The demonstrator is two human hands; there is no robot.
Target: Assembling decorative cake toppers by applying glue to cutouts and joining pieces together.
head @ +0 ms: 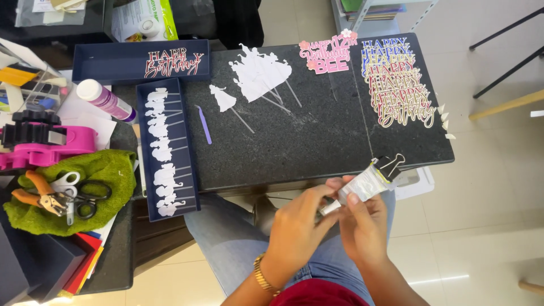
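Observation:
My right hand (pixel 362 224) holds a small silver glue tube (pixel 362 184) whose rolled end is pinched by a black binder clip (pixel 390 166). My left hand (pixel 297 226) has its fingertips at the tube's white cap end (pixel 328 207). Both hands are over my lap, just in front of the dark stone table (pixel 317 141). On the table lie white paper silhouette toppers on sticks (pixel 258 73), one single white topper (pixel 224 99) and a purple tweezer (pixel 203 124).
A navy tray (pixel 191 170) holds several white toppers; another navy tray (pixel 113 62) holds a lettered cutout. Stacked lettered cutouts (pixel 399 82) and a pink one (pixel 328 55) lie at the right back. A purple bottle (pixel 107 100), pink tape dispenser (pixel 42 141), scissors and pliers on green cloth (pixel 85 195) sit left.

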